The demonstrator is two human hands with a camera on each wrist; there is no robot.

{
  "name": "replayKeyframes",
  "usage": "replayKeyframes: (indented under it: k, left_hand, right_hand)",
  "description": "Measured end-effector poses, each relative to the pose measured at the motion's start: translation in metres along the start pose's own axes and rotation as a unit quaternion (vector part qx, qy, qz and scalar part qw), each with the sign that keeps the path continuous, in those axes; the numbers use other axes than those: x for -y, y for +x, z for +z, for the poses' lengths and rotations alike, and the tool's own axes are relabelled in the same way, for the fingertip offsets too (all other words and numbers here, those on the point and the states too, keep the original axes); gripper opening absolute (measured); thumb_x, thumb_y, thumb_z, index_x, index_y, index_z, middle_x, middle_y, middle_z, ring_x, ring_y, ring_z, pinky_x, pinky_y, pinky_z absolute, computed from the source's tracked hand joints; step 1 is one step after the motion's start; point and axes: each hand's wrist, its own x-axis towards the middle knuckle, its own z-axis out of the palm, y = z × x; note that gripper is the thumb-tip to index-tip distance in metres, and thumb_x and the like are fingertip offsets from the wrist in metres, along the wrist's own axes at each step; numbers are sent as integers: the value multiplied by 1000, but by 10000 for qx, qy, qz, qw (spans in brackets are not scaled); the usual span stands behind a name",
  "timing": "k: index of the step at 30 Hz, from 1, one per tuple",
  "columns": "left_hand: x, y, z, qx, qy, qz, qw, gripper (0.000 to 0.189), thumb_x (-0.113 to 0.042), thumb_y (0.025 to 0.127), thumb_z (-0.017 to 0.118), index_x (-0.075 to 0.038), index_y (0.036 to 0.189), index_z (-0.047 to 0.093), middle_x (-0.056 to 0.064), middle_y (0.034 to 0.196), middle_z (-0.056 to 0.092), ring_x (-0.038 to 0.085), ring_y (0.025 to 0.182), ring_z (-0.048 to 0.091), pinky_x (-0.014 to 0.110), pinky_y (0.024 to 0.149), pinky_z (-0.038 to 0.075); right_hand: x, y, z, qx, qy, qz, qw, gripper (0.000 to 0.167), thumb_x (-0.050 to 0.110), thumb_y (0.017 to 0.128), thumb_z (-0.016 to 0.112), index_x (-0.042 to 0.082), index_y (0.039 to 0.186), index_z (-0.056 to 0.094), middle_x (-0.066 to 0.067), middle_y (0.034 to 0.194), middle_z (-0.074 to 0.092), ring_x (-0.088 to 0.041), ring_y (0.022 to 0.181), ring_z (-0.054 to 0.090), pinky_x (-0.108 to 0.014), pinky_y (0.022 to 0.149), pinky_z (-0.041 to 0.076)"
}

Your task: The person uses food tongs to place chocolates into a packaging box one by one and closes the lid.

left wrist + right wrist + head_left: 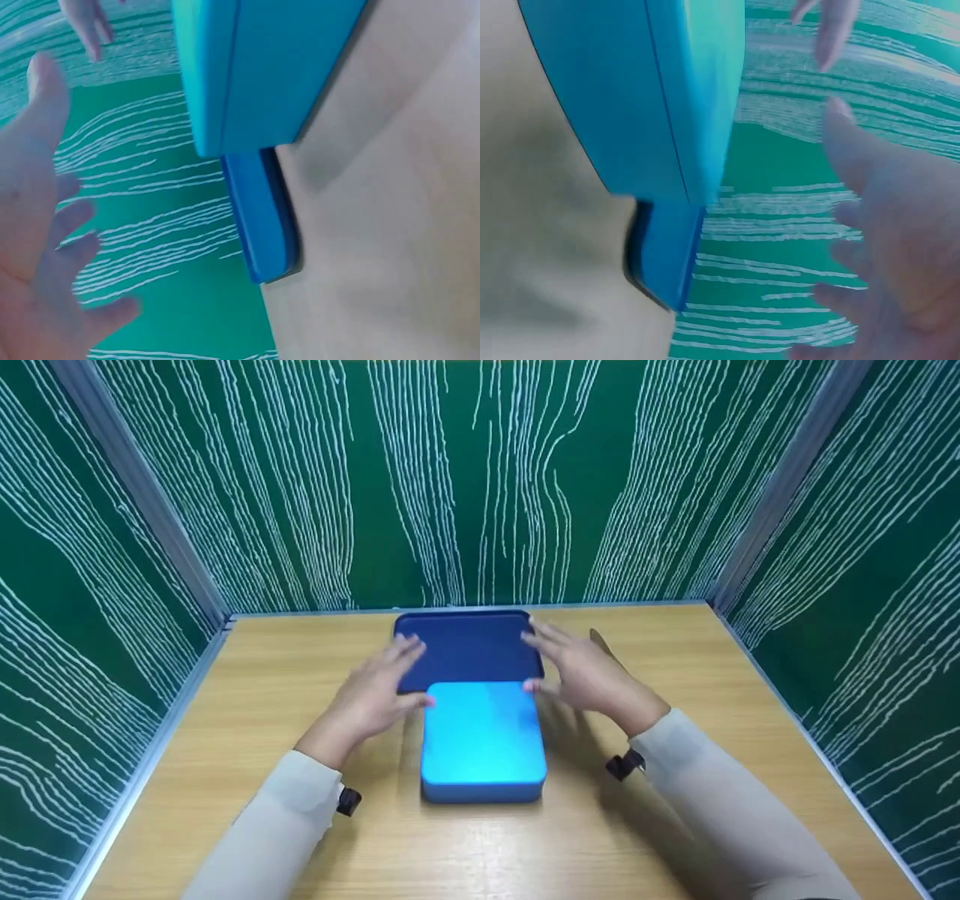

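Observation:
A bright blue lidded box stands on the table, a thin lid seam showing along its side in the left wrist view. Behind it lies a flat dark blue tray with a raised rim. My left hand hovers at the box's far left corner, fingers spread and thumb pointing inward. Opposite, my right hand is held over the far right corner with its fingers extended. Both wrist views show the palms beside and above the box, holding nothing.
A slim brown item pokes out behind my right hand, mostly hidden. Green panels with white wavy lines, set in grey metal frames, wall the wooden table at the back and both sides.

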Motion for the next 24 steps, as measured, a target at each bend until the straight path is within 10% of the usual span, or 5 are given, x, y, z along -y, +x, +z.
replayKeyframes:
  k: [8, 24]
  left_hand:
    - [-4, 14, -21, -1008, 667, 51, 9927, 97, -76, 107, 57, -31, 184, 20, -4, 194, 14, 27, 181, 6, 68, 146, 7]
    - [-13, 25, -20, -1311, 1756, 247, 9754, 104, -89, 102, 46, -35, 185, 13, -2, 194, 9, 27, 181, 4, 72, 144, 3]
  right_hand:
    - [-8, 21, -16, -777, -976, 137, 9921, 85, 66, 113, 57, 35, 184, 21, 0, 195, 6, -36, 181, 2, -76, 142, 13]
    - [-9, 29, -12, -1098, -1540, -45, 9819, 90, 82, 110, 43, 37, 184, 17, 5, 194, -1, -33, 181, -5, -75, 143, 5]
